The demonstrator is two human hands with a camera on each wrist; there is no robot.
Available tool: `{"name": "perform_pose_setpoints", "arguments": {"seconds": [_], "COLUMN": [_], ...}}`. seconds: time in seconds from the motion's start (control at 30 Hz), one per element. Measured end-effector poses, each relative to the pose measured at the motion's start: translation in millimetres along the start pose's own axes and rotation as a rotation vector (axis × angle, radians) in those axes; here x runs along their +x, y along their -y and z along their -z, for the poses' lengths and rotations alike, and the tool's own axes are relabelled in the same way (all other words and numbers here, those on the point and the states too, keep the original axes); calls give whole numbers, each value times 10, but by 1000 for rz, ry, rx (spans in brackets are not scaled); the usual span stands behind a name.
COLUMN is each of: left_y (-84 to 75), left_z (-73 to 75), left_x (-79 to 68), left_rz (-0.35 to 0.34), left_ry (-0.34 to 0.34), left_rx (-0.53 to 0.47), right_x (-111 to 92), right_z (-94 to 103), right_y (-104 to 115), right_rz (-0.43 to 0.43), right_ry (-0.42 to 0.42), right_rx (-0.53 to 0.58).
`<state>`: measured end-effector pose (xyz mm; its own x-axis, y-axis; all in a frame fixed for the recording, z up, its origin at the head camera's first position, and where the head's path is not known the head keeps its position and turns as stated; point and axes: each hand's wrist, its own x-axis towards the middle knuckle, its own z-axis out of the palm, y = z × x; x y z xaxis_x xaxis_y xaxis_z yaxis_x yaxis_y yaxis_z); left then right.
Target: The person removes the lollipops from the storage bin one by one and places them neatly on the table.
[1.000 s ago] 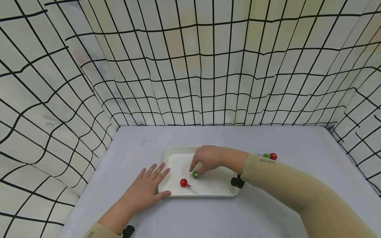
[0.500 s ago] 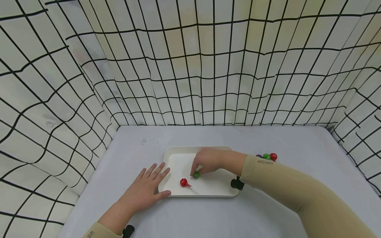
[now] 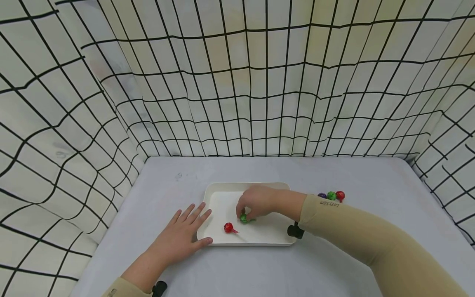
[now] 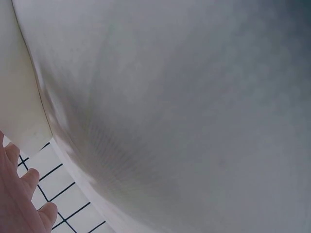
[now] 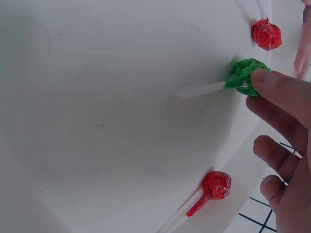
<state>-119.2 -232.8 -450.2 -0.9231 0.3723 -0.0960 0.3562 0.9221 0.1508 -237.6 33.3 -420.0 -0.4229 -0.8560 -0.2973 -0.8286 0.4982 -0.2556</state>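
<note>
In the head view my right hand [image 3: 257, 201] is over the white tray [image 3: 211, 198], thumb and fingertips at a green-wrapped lollipop [image 3: 243, 218]. The right wrist view has the thumb and a finger pinching its wrapped head, with the white stick pointing away from the hand. A red lollipop [image 3: 229, 227] lies nearer the tray's front edge. Another red lollipop [image 5: 217, 185] lies on the tray, hidden by my right hand in the head view. My left hand [image 3: 182, 235] lies with spread fingers at the tray's left edge.
On the white table [image 3: 167, 173], to the right of the tray, a purple lollipop [image 3: 322, 195], a green lollipop [image 3: 332, 195] and a red lollipop [image 3: 340, 195] lie side by side behind my right forearm. Grid-patterned white curtains [image 3: 237, 95] enclose the table.
The right thumb and fingers have closed in on the green lollipop, and its neck now shows pointing right. The left hand stays in place.
</note>
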Motion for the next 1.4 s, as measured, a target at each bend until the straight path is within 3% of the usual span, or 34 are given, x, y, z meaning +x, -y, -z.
{"name": "perform_pose_setpoints", "arguments": {"seconds": [0.73,1.07,1.4], "left_y": [-9,-24,3], "left_z": [-26,18,-5], "left_x": [21,2,-3], "left_rz": [8,-7,-18], "left_ry": [-2,-16,-18], "left_rx": [-1,-7,0], "right_x": [-15,-47,-132], "right_z": [-100,-71,68], "right_y": [-56,-127,-192], "right_rz": [-66,-181,-217], "right_ry": [2,-12,-65], "right_rx": [48,245,326]}}
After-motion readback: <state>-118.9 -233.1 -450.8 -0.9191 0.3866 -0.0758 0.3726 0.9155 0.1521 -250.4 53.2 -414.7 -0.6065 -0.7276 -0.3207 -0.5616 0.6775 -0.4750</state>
